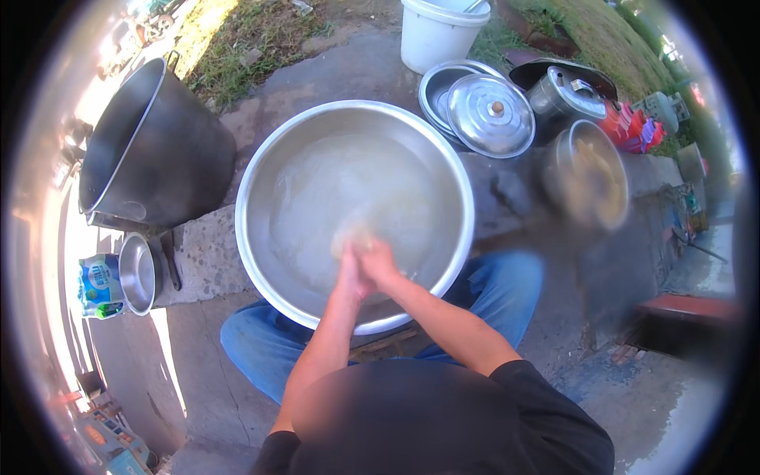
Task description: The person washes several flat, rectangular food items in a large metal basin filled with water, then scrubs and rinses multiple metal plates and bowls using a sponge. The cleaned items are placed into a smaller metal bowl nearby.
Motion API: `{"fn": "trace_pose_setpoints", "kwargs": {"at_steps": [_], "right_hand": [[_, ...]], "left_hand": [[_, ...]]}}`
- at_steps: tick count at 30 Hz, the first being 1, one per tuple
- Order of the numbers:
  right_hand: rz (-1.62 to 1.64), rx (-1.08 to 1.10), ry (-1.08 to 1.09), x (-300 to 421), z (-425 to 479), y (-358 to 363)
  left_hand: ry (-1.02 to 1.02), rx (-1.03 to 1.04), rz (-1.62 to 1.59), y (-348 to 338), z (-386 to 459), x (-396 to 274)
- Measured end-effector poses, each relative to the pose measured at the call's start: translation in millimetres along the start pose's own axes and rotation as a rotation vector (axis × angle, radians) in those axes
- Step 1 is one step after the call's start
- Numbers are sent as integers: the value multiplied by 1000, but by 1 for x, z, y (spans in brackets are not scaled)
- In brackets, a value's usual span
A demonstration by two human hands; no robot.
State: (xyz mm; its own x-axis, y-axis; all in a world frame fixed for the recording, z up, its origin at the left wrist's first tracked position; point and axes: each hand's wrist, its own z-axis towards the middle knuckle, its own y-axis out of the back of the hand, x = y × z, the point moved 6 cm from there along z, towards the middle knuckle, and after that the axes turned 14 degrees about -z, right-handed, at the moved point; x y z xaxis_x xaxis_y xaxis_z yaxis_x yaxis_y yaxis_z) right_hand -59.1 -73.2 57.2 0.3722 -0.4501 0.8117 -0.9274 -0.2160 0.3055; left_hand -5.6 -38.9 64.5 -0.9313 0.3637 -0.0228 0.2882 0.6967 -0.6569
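In front of me stands a wide metal basin with a bright rolled rim, holding cloudy whitish water. My left hand and my right hand come together inside its near half, palms facing each other. Between and just beyond the fingers is a pale, soft-looking lump, blurred, so its exact kind is unclear. Both hands appear to press on it at the water. Some of the fingers are hidden by the backs of the hands and the blur.
A tall dark pot stands left, above a small metal bowl and a dark-handled tool. A white bucket, a metal lid and a pot of yellowish pieces stand right. My knees flank the basin.
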Motion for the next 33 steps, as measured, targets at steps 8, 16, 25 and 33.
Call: {"fn": "trace_pose_setpoints", "kwargs": {"at_steps": [8,16,25,33], "right_hand": [[-791,-58,311,4,15,9],[-622,-596,53,-46,40,44],[-114,85,95,23,-13,-12],[-192,-206,274,17,-9,17]], "left_hand": [[-301,73,-15,29,44,-33],[-226,-176,187,65,36,-30],[-261,140,77,42,46,-55],[-359,-68,164,-5,-1,2]]}}
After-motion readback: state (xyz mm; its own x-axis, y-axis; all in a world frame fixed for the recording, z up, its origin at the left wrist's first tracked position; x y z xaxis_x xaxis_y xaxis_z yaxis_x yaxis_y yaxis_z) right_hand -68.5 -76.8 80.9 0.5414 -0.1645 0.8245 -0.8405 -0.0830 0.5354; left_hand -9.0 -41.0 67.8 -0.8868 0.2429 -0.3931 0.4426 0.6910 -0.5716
